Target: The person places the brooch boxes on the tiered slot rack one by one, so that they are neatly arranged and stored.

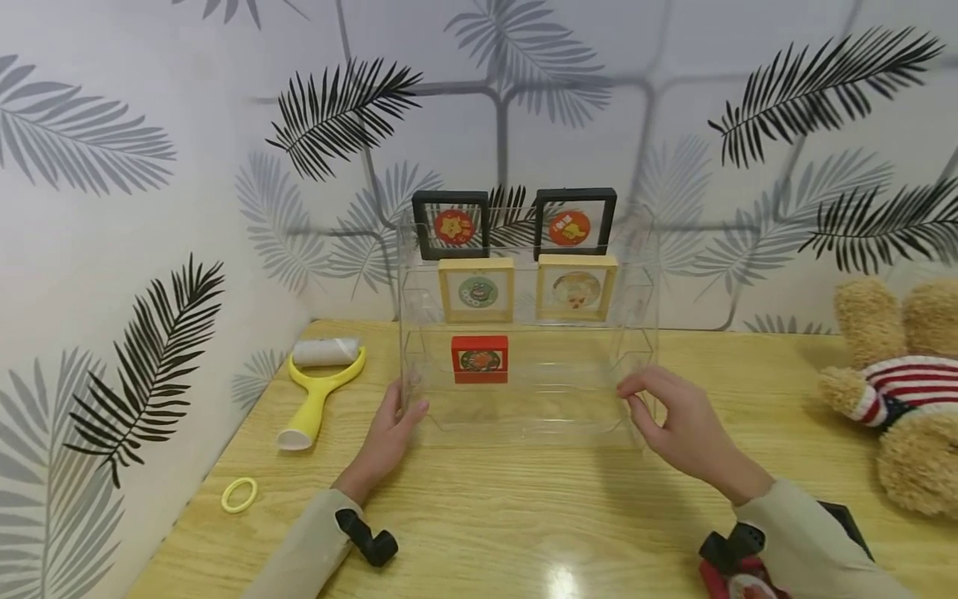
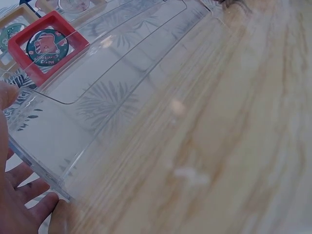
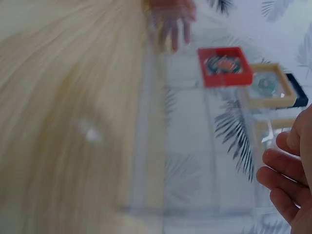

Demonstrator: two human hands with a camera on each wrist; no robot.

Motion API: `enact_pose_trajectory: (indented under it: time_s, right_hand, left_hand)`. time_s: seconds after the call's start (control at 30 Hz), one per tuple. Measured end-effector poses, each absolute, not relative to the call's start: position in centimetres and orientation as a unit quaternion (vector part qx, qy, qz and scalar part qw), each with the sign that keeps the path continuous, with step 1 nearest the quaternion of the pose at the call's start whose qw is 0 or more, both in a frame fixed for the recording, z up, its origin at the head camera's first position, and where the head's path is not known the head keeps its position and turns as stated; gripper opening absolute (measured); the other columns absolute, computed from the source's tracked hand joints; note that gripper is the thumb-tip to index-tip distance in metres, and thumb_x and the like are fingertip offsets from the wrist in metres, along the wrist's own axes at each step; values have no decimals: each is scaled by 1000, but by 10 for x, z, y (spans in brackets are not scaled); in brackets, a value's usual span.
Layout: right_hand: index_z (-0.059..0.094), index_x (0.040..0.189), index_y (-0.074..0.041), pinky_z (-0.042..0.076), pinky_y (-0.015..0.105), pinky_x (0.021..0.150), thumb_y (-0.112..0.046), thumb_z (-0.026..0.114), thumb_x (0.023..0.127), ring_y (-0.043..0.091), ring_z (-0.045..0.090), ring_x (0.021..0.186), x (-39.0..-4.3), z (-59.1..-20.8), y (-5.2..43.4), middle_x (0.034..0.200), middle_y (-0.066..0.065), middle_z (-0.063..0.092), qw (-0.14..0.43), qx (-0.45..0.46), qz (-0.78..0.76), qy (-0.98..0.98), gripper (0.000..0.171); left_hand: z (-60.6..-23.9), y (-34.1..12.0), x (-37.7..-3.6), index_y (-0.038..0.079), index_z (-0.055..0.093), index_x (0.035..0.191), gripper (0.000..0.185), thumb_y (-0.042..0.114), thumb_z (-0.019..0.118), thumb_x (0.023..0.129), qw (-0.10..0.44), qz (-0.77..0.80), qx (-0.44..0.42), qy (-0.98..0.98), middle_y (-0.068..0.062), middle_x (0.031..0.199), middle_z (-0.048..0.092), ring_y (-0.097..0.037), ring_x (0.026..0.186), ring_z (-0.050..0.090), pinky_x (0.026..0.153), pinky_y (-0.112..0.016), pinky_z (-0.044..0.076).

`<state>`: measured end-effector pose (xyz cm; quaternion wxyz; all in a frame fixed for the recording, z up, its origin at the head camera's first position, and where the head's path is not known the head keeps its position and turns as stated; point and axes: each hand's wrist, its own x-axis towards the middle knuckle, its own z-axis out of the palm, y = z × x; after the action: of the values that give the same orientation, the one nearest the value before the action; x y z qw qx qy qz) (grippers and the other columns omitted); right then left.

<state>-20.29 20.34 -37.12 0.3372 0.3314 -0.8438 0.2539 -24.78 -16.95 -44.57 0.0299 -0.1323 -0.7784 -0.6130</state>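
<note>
Right at the back edge of the wooden table (image 1: 479,516), against the leaf-patterned wall, stands a clear acrylic display stand (image 1: 524,408) with stepped tiers. The left hand (image 1: 389,437) rests at the stand's front left corner, fingers straight and relaxed, thumb lying against the clear wall — the left wrist view shows the fingers spread beneath that corner. The right hand (image 1: 677,428) sits at the front right corner, its fingers loosely bent and touching the side wall; whether they actually pinch the edge I cannot tell.

On the lowest tier a red frame (image 1: 479,358) stands alone, left of centre. Above it are two wooden frames (image 1: 476,289) side by side, and on the top tier two black frames (image 1: 451,225) — each holds a round badge.

Near the left edge of the table lies a yellow lint roller (image 1: 318,387), with a small yellow ring (image 1: 239,494) closer to the front left corner. A teddy bear (image 1: 909,391) in a striped sweater sits at the right edge.
</note>
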Motion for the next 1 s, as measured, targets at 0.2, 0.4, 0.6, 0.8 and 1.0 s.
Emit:
enact_pose_trajectory:
  time_s: [0.2, 0.4, 0.6, 0.8, 1.0]
  right_hand:
    - [64, 86, -12, 43, 11, 72, 10, 67, 70, 12, 61, 74, -181, -389, 249, 83, -5, 64, 333, 271, 224, -875, 28]
    - [65, 87, -15, 48, 23, 63, 2, 66, 78, 6, 60, 72, -161, -398, 291, 80, 0, 65, 281, 206, 205, -915, 19]
    - [65, 87, -16, 48, 24, 60, 3, 67, 78, -4, 57, 74, -147, -404, 324, 80, -2, 66, 235, 193, 204, -931, 21]
    - [65, 94, -14, 50, 21, 62, -3, 66, 82, -11, 54, 77, -133, -410, 353, 84, -4, 65, 126, 155, 231, -952, 16]
    - [64, 99, -13, 49, 19, 62, -15, 68, 82, -7, 57, 78, -124, -421, 370, 93, -2, 65, 44, 106, 231, -966, 17]
  left_hand:
    - [-447, -168, -248, 13, 24, 143, 52, 23, 46, 97, 19, -614, -129, -779, -13, 148, 29, -31, 138, 25, 109, -53, 24]
    - [-445, -167, -247, 13, 23, 143, 54, 28, 46, 97, 14, -611, -130, -780, -12, 149, 27, -30, 138, 24, 110, -52, 23]
    - [-439, -169, -244, 9, 20, 145, 56, 24, 46, 97, 4, -615, -123, -779, -15, 151, 22, -32, 140, 18, 111, -52, 20]
    - [-441, -168, -244, 9, 19, 145, 56, 25, 45, 97, 9, -615, -131, -778, -15, 150, 22, -32, 140, 18, 110, -53, 20]
    - [-444, -168, -245, 8, 20, 144, 56, 25, 46, 97, 19, -615, -139, -776, -16, 149, 24, -34, 138, 21, 109, -54, 22]
